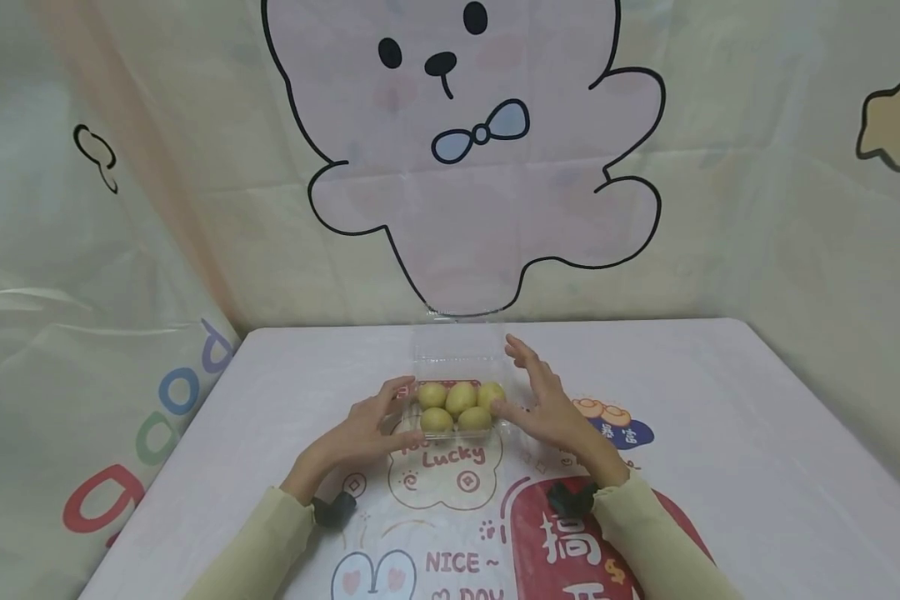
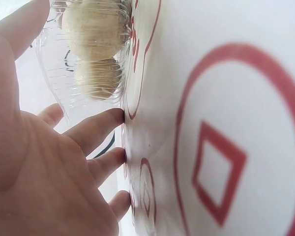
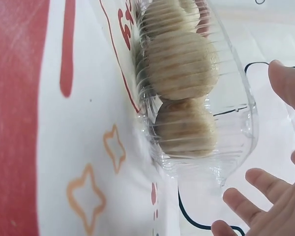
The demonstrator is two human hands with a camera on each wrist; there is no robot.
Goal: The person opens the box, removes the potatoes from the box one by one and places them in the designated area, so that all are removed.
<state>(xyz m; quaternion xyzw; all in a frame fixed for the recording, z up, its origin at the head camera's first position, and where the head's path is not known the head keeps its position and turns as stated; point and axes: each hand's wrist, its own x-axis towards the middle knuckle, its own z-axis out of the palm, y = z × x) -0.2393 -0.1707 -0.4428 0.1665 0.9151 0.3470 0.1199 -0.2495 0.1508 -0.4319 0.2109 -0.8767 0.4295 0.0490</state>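
A clear plastic clamshell box sits on the table with its transparent lid raised at the back. Inside lie several round yellow-green fruits, whose exact kind I cannot tell. On the box's left side is my left hand, fingers spread and thumb near the front corner. Its lower fingertips rest on the tabletop in the left wrist view, beside the box wall. To the right, my right hand is held up with loosely straight fingers, its thumb close to the box's right edge. Neither hand grips anything.
A white table carries a printed cover with lettering, a red patch and a blue patch. Behind it hangs a curtain with a bear drawing. Another sheet hangs along the left side.
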